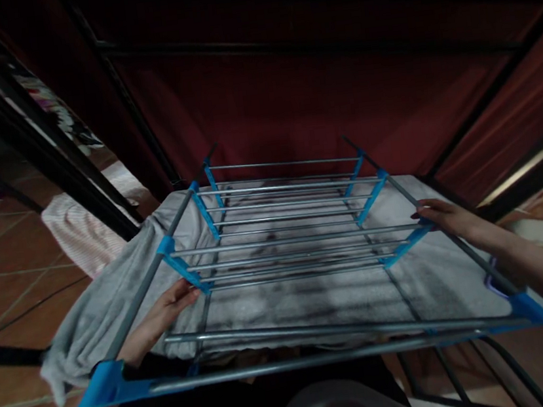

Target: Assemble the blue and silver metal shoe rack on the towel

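A metal drying rack (298, 342) with grey rods and blue plastic joints fills the middle of the view. A grey cloth (101, 310) lies under its rods and hangs over the left side. My left hand (159, 316) reaches under the left side rail, fingers stretched toward a blue bracket (183, 270) and resting on the cloth. My right hand (444, 216) lies on the right side rail at another blue bracket (408, 245), fingers curled over it.
A dark red fabric wall (317, 92) with black frame bars stands right behind the rack. A pale striped cloth (81, 230) lies on the tiled floor at left. A black cable crosses the tiles at left. Patterned items sit at the far right.
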Available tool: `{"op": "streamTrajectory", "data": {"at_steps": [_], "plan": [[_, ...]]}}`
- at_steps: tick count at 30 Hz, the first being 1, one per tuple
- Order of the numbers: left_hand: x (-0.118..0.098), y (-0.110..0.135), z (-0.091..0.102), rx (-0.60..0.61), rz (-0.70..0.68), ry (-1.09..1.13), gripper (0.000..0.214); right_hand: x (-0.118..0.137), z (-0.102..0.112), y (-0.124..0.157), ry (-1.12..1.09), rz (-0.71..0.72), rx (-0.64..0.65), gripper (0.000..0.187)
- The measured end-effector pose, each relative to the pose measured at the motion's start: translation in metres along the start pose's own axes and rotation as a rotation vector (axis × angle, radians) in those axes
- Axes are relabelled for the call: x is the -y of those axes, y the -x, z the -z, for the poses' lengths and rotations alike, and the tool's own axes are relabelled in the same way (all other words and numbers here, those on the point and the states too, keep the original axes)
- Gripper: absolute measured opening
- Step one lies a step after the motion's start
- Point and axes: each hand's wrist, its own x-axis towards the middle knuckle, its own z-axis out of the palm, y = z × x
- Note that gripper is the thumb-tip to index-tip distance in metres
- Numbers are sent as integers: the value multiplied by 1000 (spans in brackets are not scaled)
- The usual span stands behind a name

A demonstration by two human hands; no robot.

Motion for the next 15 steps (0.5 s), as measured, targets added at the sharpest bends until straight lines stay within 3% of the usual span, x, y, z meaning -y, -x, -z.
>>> {"op": "streamTrajectory", "data": {"at_steps": [4,8,15], "plan": [[7,-16,-2,-66,-41,-16,70,22,-13,-7,-109,-33,24,38],[12,-30,-3,-161,-62,-12,72,41,-21,-13,-216,-94,96,20],[8,-40,5,-222,-123,-120,65,36,-30,-29,-248,2,66,22]]}}
